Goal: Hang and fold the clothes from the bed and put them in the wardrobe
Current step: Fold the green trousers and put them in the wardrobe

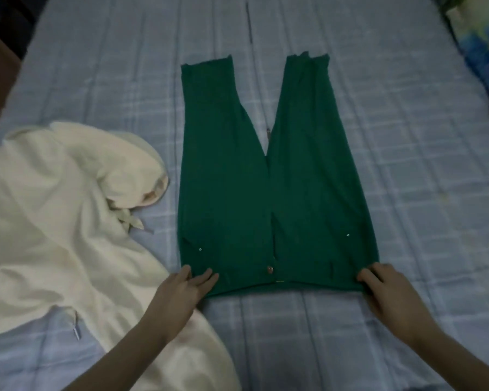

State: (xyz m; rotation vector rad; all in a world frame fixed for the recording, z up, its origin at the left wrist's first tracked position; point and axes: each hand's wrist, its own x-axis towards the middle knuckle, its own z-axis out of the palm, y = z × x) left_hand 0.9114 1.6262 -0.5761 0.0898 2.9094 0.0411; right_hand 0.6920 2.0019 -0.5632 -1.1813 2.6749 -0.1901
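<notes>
Smoothing a pair of green trousers [271, 198] flat on a bed [407, 165] covered in a pale blue checked sheet, a person works at the waistband nearest the camera in the single head view. The left hand [181, 289] rests on the left waistband corner with straight, slightly spread fingers pressing the cloth; the right hand [384, 289] meets the right corner, fingers bent down onto the hem, though whether they pinch it or merely press cannot be told. Both legs point away, splayed in a V, hems toward the far end of the bed. A cream hooded garment [57, 221] lies crumpled just left of the trousers, under the left forearm. The trousers look soft, light and limp, likely to sag if lifted from one point; the waistband corners, or one side seam for folding leg onto leg, seem the surest holds. A patterned pillow [480, 52] sits at the far right.
</notes>
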